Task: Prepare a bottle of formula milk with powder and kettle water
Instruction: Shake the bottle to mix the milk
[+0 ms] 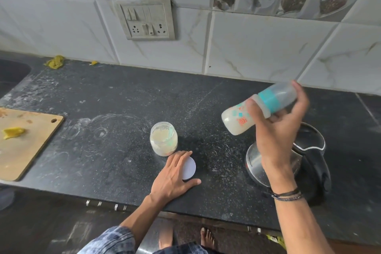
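Right hand (pixel 276 130) curled round the milky bottle (pixel 237 121): thumb across the near side by the teal collar, fingers wrapped behind, forefinger tip at the cap end. Bottle tilted, base down-left, in the air above the kettle (pixel 309 144). Left hand (pixel 175 175) spread flat on the white lid (pixel 188 168), gripping nothing, on the counter (pixel 123 109) just near of the open powder jar (pixel 164 141).

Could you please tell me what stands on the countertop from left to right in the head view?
In order: wooden cutting board → open powder jar → white jar lid under the left hand → kettle. The bottle held in the right hand overlaps the kettle, so I leave it out.
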Available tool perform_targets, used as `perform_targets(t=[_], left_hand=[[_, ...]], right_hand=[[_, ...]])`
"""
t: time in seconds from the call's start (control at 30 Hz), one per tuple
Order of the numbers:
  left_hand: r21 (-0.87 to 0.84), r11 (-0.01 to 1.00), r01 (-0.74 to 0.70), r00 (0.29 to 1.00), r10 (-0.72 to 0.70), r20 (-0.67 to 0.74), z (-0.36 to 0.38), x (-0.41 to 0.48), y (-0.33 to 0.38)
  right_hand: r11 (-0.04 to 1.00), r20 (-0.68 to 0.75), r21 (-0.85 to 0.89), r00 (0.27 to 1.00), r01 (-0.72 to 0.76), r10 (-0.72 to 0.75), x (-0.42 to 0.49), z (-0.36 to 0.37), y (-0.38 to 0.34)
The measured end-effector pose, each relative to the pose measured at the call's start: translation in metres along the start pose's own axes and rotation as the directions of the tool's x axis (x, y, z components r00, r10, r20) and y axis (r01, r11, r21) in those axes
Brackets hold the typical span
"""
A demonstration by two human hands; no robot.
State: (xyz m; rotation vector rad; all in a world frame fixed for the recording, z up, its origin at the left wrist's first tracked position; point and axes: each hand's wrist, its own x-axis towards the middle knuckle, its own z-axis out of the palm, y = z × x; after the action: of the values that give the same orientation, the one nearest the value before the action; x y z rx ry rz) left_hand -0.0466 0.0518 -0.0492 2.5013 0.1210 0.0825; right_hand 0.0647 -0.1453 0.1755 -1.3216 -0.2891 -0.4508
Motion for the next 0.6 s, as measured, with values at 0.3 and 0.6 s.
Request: perform_targets(t=[0.3, 0.6], left_hand=[[0.010, 1.000, -0.004, 1.000, 0.004, -0.005, 0.001, 0.000, 0.000], [-0.004, 1.000, -0.007, 1.000, 0.007, 0.000, -0.001, 0.000, 0.000]], right_hand=[[1.000, 0.009, 0.010, 1.000, 0.007, -0.008, -0.005, 0.005, 0.001], [1.000, 0.035, 0.000, 0.999, 0.023, -0.023, -0.005, 0.008, 0.002]])
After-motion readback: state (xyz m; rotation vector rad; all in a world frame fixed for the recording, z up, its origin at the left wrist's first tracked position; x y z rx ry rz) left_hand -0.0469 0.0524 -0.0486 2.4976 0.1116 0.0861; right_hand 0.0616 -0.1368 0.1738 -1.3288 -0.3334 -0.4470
